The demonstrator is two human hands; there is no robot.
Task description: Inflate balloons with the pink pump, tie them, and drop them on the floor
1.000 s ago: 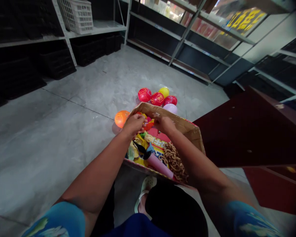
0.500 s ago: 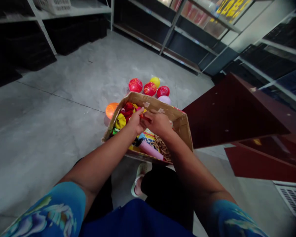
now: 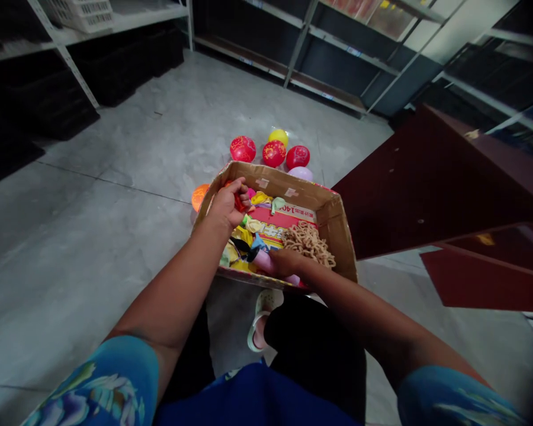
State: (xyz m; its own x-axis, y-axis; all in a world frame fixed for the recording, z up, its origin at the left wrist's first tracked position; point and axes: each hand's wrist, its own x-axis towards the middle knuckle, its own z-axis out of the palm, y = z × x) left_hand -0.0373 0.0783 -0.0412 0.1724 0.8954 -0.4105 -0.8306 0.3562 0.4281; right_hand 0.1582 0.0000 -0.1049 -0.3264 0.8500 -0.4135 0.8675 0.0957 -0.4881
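Note:
An open cardboard box [image 3: 331, 222] stands in front of my legs. My left hand [image 3: 230, 204] is over its left side, fingers curled around a red deflated balloon [image 3: 240, 203]. Down in the box near the front wall, my right hand [image 3: 286, 263] is wrapped round a pink balloon pump [image 3: 262, 260] with a black end. Loose yellow balloons [image 3: 243, 235] and other coloured ones lie on the left of the box. Beside my right hand sits a tangled heap of tan rubber bands [image 3: 308, 241].
Behind the box, inflated red balloons [image 3: 243, 149], a yellow balloon [image 3: 278, 137] and a lilac balloon [image 3: 301, 173] rest on the floor. An orange balloon [image 3: 199, 197] touches or nears the left side. Dark red panels [image 3: 395, 189] stand at right; shelves [image 3: 288, 71] line the back.
My hands have come apart. The left has drawn back to the left with the red balloon, while the right has dropped toward the front of the box and grasped the pink pump.

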